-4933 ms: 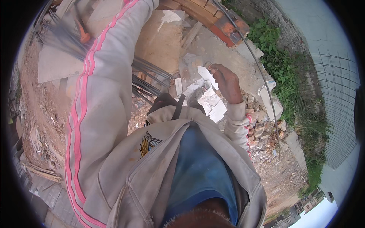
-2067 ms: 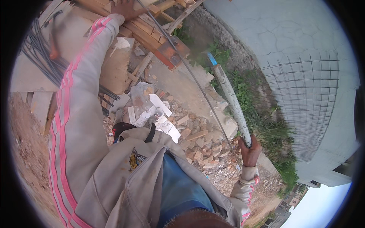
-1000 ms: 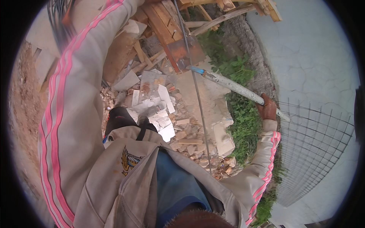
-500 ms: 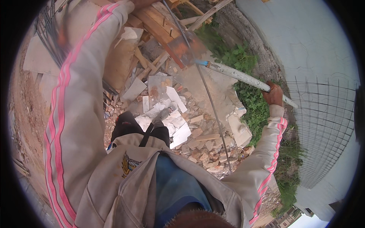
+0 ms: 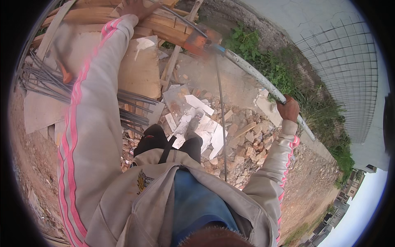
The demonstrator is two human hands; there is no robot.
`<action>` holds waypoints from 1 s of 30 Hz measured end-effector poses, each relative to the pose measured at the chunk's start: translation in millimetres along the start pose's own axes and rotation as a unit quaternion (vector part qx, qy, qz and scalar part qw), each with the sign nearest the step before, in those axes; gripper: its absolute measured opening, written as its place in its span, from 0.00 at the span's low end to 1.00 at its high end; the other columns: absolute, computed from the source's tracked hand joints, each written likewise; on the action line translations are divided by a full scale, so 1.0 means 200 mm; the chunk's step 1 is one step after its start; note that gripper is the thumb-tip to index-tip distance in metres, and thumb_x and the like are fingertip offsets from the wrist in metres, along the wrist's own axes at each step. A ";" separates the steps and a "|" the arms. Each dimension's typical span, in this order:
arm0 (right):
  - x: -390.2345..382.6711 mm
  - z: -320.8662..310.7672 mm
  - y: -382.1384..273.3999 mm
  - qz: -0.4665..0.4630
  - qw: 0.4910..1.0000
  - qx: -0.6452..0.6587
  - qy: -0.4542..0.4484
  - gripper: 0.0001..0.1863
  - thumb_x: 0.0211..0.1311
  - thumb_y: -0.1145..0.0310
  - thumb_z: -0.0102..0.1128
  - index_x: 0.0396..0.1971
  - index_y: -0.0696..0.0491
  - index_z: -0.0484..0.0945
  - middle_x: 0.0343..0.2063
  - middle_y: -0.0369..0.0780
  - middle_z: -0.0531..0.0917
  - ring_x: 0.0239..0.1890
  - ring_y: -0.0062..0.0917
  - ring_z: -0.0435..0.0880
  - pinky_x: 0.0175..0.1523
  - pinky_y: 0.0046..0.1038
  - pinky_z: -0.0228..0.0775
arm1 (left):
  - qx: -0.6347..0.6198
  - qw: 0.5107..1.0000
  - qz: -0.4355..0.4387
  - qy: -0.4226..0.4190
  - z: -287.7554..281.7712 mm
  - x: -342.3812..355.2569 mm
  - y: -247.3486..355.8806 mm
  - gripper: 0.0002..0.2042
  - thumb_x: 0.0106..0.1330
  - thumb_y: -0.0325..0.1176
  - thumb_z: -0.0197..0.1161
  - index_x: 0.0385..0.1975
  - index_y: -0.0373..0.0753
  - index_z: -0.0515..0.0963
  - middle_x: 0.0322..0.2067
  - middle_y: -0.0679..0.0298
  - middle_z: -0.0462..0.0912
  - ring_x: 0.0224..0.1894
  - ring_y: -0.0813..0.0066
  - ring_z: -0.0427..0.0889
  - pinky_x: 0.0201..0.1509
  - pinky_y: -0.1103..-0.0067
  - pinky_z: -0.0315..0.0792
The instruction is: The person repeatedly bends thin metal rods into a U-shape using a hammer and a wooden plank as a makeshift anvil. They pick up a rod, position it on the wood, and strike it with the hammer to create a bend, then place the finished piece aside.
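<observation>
My left hand (image 5: 135, 10) is at the top, fingers spread on stacked timber beams (image 5: 162, 25). My right hand (image 5: 288, 108) grips a long, scuffed white metal pipe (image 5: 251, 73) with a blue upper end. That end meets a thin steel bar (image 5: 193, 25) at a rusty orange plate (image 5: 195, 43) on the timber; whether the bar enters the pipe is too small to tell. Another long rod (image 5: 223, 131) hangs down from near the plate over the rubble. An orange-handled tool (image 5: 66, 73) lies at left beside loose steel bars (image 5: 47, 82).
Broken bricks (image 5: 242, 152), white board pieces (image 5: 199, 103) and plywood sheets (image 5: 144, 66) lie around my feet. Green plants (image 5: 279, 78) run along a concrete edge at right, beside a pale wall (image 5: 267, 12) with wire mesh (image 5: 341, 61). Dirt ground (image 5: 308, 185) stretches toward distant buildings (image 5: 352, 189).
My right hand, with no pipe 4.9 seconds ago, took hold of the pipe; its blue end then moved up-left to the plate. Lately the view has swung, showing more timber and bars at left.
</observation>
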State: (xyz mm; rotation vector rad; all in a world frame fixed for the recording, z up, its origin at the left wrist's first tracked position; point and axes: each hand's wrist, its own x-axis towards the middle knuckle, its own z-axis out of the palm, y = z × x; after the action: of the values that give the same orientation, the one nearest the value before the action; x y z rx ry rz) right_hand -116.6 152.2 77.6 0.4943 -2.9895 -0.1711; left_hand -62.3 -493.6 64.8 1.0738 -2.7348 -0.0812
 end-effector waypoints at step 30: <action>-0.83 -0.12 -0.65 0.282 0.956 -0.075 -0.039 0.24 0.52 0.50 0.68 0.48 0.44 0.85 0.42 0.47 0.88 0.47 0.43 0.87 0.53 0.44 0.80 | 0.007 0.989 0.147 -0.017 0.21 0.07 -0.26 0.51 0.57 0.84 0.37 0.76 0.55 0.59 0.76 0.47 0.53 0.78 0.42 0.48 0.76 0.45 0.42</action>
State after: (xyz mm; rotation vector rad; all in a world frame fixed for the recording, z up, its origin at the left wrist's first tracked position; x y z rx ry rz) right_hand 83.2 82.5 70.2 -0.3914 -3.0139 -0.3640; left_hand -45.7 -542.7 19.5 0.6668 -2.8942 -0.0355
